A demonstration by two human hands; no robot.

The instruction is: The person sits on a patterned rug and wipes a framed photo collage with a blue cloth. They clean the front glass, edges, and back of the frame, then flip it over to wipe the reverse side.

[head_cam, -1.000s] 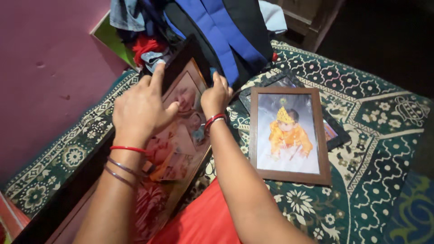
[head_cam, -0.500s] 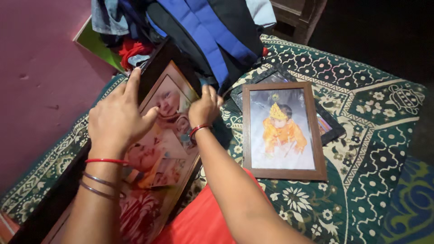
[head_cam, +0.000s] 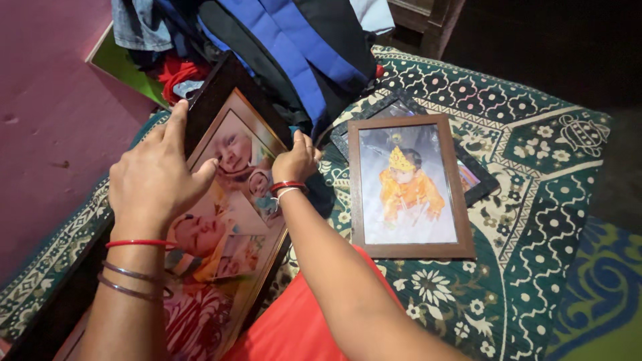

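Head view: over the last second both hands and the large collage frame have shifted lower and leftward in the picture, and more of the collage's upper photographs now shows, so the handling of this frame looks to be in progress and not finished. The left hand lies spread over its left edge, forefinger stretched to the dark top corner. The right hand, fingers curled narrow, grips its right edge; the frame rests tilted on the patterned bedspread, just beside the brown-framed photo.

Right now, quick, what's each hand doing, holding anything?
Left hand: fingers spread, pressed on the left edge of the large collage photo frame, gripping it.
Right hand: curled closed on the same frame's right edge.
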